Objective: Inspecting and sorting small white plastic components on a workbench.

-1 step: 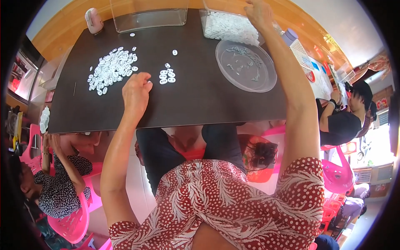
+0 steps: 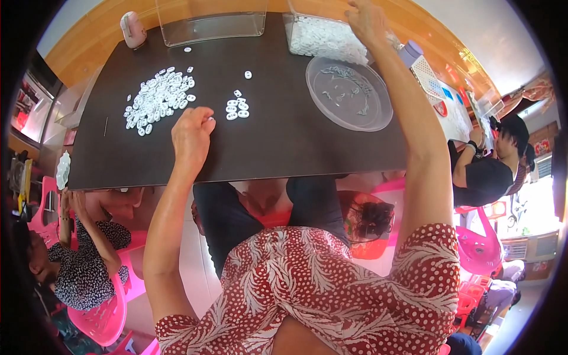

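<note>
On the counter point(image 2: 278, 148), clear bin point(image 2: 288, 29) stands beyond round dish point(image 2: 343, 110), R hand point(image 2: 368, 25) likewise, L hand point(image 2: 192, 127) left of dish, shifted slightly, fingers curled, both grips' states can't be told, white pcs. point(image 2: 163, 94) farther left, unmoved, i.e., no visible progress.

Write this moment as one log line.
left hand: between white pile and white cluster; right hand: beside filled bin; round dish: on table

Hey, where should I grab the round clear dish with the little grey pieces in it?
Probably grip the dish by the near-left part of its rim, coming from the left. That curved edge is unobstructed, while your right forearm passes close to its right side. Keep it level, since the grey pieces look loose inside.
</note>
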Tool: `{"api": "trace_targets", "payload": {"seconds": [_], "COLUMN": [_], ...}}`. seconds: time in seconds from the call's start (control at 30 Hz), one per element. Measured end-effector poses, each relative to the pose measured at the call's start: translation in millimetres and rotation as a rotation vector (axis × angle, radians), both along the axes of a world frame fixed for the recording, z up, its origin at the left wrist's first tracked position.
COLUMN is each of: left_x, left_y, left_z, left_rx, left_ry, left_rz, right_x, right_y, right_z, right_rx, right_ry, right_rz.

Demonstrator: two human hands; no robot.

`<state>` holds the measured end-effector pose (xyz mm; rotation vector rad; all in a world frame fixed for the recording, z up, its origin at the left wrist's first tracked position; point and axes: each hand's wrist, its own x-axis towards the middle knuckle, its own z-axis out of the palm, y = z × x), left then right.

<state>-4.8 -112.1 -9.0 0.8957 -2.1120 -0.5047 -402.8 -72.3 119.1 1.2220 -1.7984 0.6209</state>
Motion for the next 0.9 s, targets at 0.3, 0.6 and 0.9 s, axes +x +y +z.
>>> {"api": "trace_targets", "payload": {"seconds": [0.3,0.6,0.9], "left_x": [31,19,23], "left_y": [60,96,99], "left_z": [14,7,2], "left_rx": [0.368,0.608,0.630], "left_ry": [0.269,0.449,0.497], "left_rz": [-0.117,-0.216,-0.239], "right_x": [33,18,46], "right_y": [89,90,103], "right_z": [-76,-113,-89], "right_rx": [0.445,0.550,0.730], "right_ry": [-0.445,-0.359,-0.689], "right_rz": [0.356,0.319,0.195]}}
